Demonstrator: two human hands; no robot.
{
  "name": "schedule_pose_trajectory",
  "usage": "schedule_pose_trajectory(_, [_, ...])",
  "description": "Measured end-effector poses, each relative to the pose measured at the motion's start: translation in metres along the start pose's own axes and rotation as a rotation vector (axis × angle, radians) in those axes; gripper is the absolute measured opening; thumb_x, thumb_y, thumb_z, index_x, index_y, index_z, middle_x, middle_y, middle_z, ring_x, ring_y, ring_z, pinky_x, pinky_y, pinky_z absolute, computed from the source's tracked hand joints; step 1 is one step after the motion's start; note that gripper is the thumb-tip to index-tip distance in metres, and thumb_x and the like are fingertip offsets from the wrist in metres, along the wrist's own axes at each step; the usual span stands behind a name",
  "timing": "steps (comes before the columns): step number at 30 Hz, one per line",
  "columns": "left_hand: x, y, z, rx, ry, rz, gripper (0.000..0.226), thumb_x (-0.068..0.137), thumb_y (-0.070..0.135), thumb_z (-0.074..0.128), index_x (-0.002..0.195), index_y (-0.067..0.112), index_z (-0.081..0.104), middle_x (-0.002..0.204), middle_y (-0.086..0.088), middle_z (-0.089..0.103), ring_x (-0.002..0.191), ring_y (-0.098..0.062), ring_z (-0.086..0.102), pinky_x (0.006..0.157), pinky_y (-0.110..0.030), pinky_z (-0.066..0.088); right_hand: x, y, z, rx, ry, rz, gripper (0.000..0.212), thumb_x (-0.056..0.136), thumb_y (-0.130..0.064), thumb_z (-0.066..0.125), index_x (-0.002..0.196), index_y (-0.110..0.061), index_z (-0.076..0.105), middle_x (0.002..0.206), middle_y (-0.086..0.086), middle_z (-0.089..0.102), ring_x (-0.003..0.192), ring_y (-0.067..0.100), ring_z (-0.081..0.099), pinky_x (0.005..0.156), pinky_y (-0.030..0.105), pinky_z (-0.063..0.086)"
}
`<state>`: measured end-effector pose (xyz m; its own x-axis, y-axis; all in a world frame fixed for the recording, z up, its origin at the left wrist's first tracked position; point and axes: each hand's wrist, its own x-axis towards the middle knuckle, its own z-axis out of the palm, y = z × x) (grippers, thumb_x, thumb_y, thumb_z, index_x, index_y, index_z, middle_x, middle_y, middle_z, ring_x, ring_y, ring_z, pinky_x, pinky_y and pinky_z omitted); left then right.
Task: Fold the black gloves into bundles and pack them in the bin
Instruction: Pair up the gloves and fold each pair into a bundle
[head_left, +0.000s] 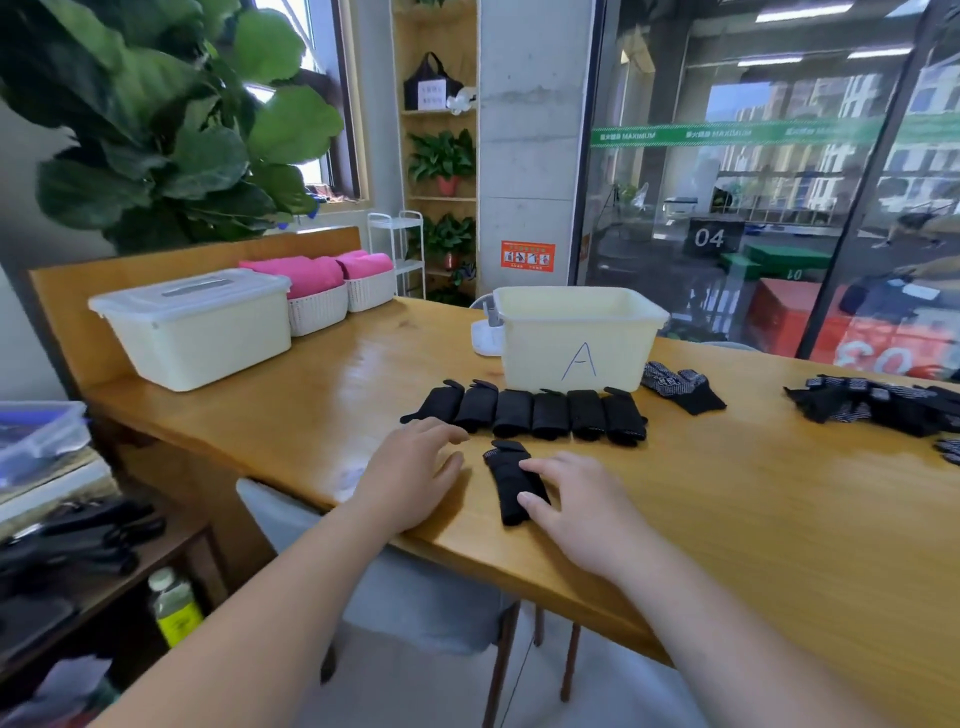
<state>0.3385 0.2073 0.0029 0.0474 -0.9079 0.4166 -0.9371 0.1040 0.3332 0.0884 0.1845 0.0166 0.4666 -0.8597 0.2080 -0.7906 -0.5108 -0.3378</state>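
Observation:
A folded black glove bundle (510, 483) lies on the wooden table (727, 493) near its front edge. My right hand (582, 504) rests on the bundle's right side with straight fingers touching it. My left hand (415, 467) lies flat on the table just left of the bundle, fingers spread, holding nothing. Behind them a row of several black bundles (530, 413) stands side by side in front of the cream bin marked "A" (576, 338). Loose unfolded black gloves lie to the right of the bin (680, 387) and in a pile at the far right (878, 405).
A lidded white box (192, 327) and two white baskets with pink towels (332, 291) stand at the table's back left. A small white device (485, 332) sits left of the bin. A lower side table (78, 519) with dark items is at my left, a chair under the table edge.

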Motion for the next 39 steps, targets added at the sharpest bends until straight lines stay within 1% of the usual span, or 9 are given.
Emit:
schedule_pose_trajectory(3, [0.0, -0.029, -0.009, 0.0, 0.015, -0.092, 0.03, 0.105, 0.038, 0.06, 0.133, 0.032, 0.068, 0.135, 0.013, 0.064, 0.124, -0.014, 0.059, 0.107, -0.036, 0.047, 0.012, -0.024, 0.012, -0.016, -0.015, -0.013, 0.051, 0.107, -0.055, 0.05, 0.155, -0.04, 0.049, 0.154, -0.011, 0.051, 0.143, 0.016, 0.043, 0.116, 0.04, 0.038])
schedule_pose_trajectory(9, [0.0, -0.053, -0.006, -0.318, 0.147, -0.331, 0.028, 0.108, 0.039, 0.052, 0.132, 0.035, 0.065, 0.13, 0.017, 0.066, 0.12, -0.009, 0.061, 0.104, -0.04, 0.053, 0.035, -0.064, 0.036, -0.039, 0.002, -0.03, 0.05, 0.105, -0.057, 0.048, 0.152, -0.039, 0.052, 0.146, -0.011, 0.057, 0.133, 0.018, 0.052, 0.109, 0.042, 0.045])
schedule_pose_trajectory(16, [0.001, -0.052, -0.009, -0.43, 0.111, -0.377, 0.031, 0.109, 0.032, 0.047, 0.134, 0.034, 0.065, 0.127, 0.017, 0.068, 0.119, -0.007, 0.061, 0.103, -0.039, 0.053, 0.048, -0.099, 0.052, -0.09, 0.032, -0.01, 0.048, 0.107, -0.058, 0.045, 0.149, -0.036, 0.054, 0.142, -0.008, 0.059, 0.13, 0.021, 0.052, 0.107, 0.042, 0.042])
schedule_pose_trajectory(21, [0.0, -0.052, -0.011, -0.521, 0.09, -0.427, 0.044, 0.093, 0.047, 0.04, 0.128, 0.039, 0.067, 0.122, 0.019, 0.07, 0.114, -0.006, 0.065, 0.101, -0.046, 0.057, 0.056, -0.117, 0.059, -0.1, 0.042, 0.035, 0.046, 0.109, -0.057, 0.036, 0.142, -0.035, 0.059, 0.137, -0.006, 0.061, 0.127, 0.023, 0.053, 0.104, 0.042, 0.042])
schedule_pose_trajectory(26, [-0.001, -0.048, -0.016, -0.498, 0.095, -0.421, 0.046, 0.094, 0.043, 0.041, 0.131, 0.037, 0.067, 0.125, 0.018, 0.069, 0.116, -0.006, 0.063, 0.102, -0.044, 0.055, 0.056, -0.119, 0.058, -0.053, 0.025, 0.032, 0.048, 0.112, -0.054, 0.025, 0.142, -0.038, 0.059, 0.136, -0.005, 0.061, 0.126, 0.024, 0.054, 0.102, 0.044, 0.043])
schedule_pose_trajectory(31, [-0.002, -0.047, -0.014, -0.446, 0.094, -0.391, 0.034, 0.101, 0.043, 0.051, 0.131, 0.04, 0.065, 0.128, 0.016, 0.063, 0.109, -0.007, 0.062, 0.066, -0.023, 0.056, 0.049, -0.1, 0.046, -0.005, -0.029, 0.02, 0.051, 0.111, -0.056, 0.026, 0.152, -0.039, 0.051, 0.149, -0.006, 0.055, 0.137, 0.024, 0.048, 0.108, 0.046, 0.042])
schedule_pose_trajectory(32, [-0.002, -0.046, -0.014, -0.433, 0.089, -0.372, 0.033, 0.102, 0.043, 0.053, 0.132, 0.039, 0.065, 0.129, 0.016, 0.062, 0.113, -0.008, 0.061, 0.068, -0.022, 0.055, 0.047, -0.095, 0.042, -0.01, -0.035, 0.022, 0.052, 0.111, -0.057, 0.026, 0.153, -0.039, 0.05, 0.151, -0.006, 0.054, 0.138, 0.024, 0.047, 0.109, 0.046, 0.042])
schedule_pose_trajectory(35, [-0.003, -0.045, -0.015, -0.303, 0.081, -0.272, 0.033, 0.103, 0.044, 0.055, 0.133, 0.035, 0.066, 0.132, 0.017, 0.062, 0.127, -0.009, 0.055, 0.105, -0.038, 0.051, 0.04, -0.078, 0.026, -0.033, -0.032, 0.03, 0.052, 0.11, -0.059, 0.026, 0.152, -0.039, 0.05, 0.152, -0.005, 0.052, 0.138, 0.025, 0.047, 0.109, 0.047, 0.043])
schedule_pose_trajectory(39, [0.003, -0.029, -0.019, -0.147, 0.11, -0.174, 0.032, 0.102, 0.044, 0.06, 0.13, 0.032, 0.069, 0.129, 0.015, 0.065, 0.125, -0.011, 0.056, 0.11, -0.044, 0.047, 0.034, -0.051, 0.008, -0.061, -0.027, 0.062, 0.057, 0.108, -0.064, 0.028, 0.157, -0.04, 0.043, 0.157, -0.006, 0.048, 0.143, 0.025, 0.042, 0.112, 0.049, 0.042])
